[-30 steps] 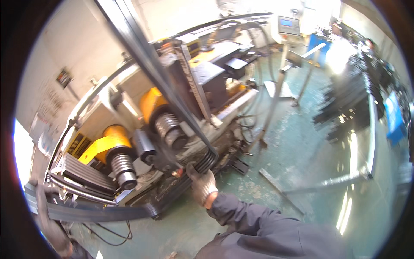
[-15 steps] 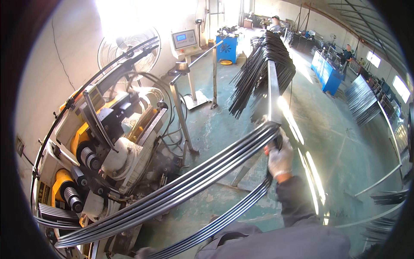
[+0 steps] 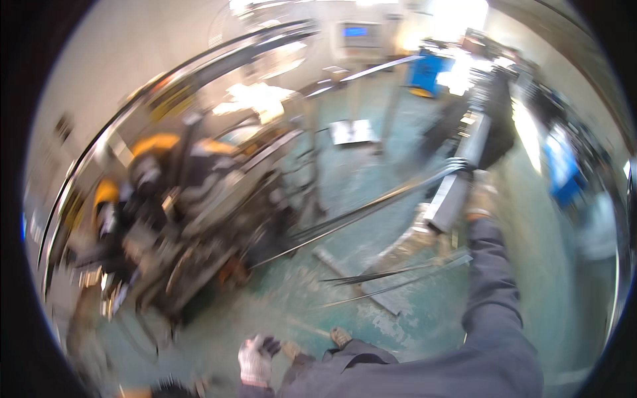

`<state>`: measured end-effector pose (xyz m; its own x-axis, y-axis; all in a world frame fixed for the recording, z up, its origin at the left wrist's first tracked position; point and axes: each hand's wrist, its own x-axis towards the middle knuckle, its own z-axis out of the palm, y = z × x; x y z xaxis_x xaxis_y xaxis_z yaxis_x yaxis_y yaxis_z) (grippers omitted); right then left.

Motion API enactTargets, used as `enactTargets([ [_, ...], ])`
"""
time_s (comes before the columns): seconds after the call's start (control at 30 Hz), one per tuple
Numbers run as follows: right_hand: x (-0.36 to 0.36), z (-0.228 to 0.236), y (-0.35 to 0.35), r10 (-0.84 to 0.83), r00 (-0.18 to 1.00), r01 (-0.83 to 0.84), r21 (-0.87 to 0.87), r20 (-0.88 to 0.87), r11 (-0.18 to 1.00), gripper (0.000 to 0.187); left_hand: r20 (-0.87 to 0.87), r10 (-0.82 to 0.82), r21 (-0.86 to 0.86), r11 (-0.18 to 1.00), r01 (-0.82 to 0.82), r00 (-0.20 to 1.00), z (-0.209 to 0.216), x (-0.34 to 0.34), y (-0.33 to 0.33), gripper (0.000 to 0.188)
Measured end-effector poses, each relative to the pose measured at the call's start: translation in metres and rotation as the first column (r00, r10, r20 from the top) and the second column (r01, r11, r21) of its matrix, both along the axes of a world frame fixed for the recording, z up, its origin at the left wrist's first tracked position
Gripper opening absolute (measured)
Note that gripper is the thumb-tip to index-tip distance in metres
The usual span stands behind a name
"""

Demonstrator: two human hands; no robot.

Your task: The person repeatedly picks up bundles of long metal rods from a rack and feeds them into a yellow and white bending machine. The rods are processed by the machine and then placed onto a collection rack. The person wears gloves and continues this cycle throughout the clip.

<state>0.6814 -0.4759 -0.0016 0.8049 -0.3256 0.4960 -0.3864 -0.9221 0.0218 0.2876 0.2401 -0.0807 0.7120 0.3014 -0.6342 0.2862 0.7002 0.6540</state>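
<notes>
A bundle of thin dark metal rods (image 3: 378,198) is bent over the square metal beam (image 3: 451,196), near the beam's close end, its long legs slanting down toward the left. My right hand (image 3: 483,192), in a light glove with the arm stretched forward, is at the right side of the beam beside the bends. Motion smears its fingers, so I cannot make out whether it grips the rods. Low in the picture, my left hand (image 3: 255,361) wears a white glove with dark fingertips. Its fingers reach out to the right with nothing seen in them.
A machine with yellow parts (image 3: 156,144) fills the left side, with a long curved rail above it. A control panel (image 3: 359,34) and blue machine (image 3: 428,71) stand behind. More dark rods (image 3: 501,119) hang farther along the beam. My shoe (image 3: 340,337) shows on the green floor.
The view has swung, and the rods now hang over the beam near its end, where earlier they stretched across in front of me. My left hand has come into clear view, apart from them.
</notes>
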Motion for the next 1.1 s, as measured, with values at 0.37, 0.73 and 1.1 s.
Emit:
enactTargets([
  [0.37,-0.066,-0.128,0.111,0.284,0.941,-0.306,0.102,0.184,0.947,0.027,0.081,0.554,0.367,0.756,-0.542,0.828,0.035,-0.156,0.052,0.021],
  [0.73,-0.329,-0.275,0.598,0.944,0.066,-0.593,0.748,-0.323,0.297,0.041,0.373,0.793,0.889,-0.156,-0.431,0.482,0.075,-0.497,0.150,0.020],
  [1.1,-0.593,-0.115,1.049,0.735,-0.650,-0.581,0.750,-0.193,-0.317,0.052,0.096,0.966,0.995,-0.099,0.001,0.242,0.116,-0.626,0.192,0.025],
])
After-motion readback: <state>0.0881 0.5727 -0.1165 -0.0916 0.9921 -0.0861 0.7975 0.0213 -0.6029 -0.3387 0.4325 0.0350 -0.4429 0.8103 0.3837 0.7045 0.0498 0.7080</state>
